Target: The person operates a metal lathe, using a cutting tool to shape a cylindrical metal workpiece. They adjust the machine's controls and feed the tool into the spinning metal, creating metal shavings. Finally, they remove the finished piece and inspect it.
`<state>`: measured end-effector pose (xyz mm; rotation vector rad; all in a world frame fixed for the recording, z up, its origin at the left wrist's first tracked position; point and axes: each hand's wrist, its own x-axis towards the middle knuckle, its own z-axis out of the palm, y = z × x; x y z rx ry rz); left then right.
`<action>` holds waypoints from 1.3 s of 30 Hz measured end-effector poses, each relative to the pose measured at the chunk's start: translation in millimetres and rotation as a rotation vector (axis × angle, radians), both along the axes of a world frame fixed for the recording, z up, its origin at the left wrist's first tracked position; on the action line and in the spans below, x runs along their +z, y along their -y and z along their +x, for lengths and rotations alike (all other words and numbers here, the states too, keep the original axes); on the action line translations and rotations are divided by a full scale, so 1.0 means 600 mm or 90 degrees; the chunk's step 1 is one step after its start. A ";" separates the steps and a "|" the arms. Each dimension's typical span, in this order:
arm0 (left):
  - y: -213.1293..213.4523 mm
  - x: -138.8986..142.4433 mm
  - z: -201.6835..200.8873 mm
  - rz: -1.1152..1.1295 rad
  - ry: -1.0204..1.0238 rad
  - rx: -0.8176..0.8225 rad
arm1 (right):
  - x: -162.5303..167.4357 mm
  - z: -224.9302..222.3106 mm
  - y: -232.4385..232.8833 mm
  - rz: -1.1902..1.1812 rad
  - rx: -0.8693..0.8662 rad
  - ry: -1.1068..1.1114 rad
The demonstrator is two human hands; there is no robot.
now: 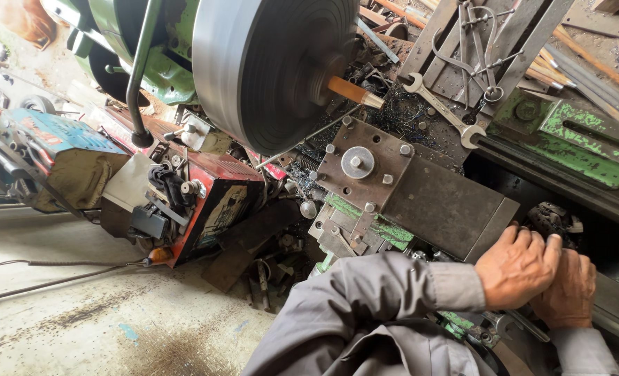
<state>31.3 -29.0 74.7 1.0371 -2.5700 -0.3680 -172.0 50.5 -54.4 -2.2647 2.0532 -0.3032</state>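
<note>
Green lathe bed (588, 139), paint chipped: open-ended spanner (443, 111), dark metal swarf (400, 111), calipers (473, 52) lying on it.

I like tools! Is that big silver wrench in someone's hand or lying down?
Lying down. The wrench rests flat on the machine bed; both hands are elsewhere.

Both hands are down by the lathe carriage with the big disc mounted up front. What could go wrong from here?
The large steel disc sits close above the tool post; if it turns, the grey sleeve could catch. Dark metal swarf lies around the carriage and could cut the left hand or right hand. The loose spanner on the bed could shake off.
</note>
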 end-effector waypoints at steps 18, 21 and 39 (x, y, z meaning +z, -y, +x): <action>-0.055 -0.034 0.029 -0.060 -0.075 0.008 | 0.028 -0.012 0.001 0.265 -0.046 0.095; -0.050 -0.033 0.021 -0.092 -0.047 0.028 | 0.011 -0.028 0.002 0.364 -0.119 0.140; -0.005 0.017 0.008 -0.071 0.010 0.035 | 0.032 -0.036 0.022 0.494 -0.299 0.392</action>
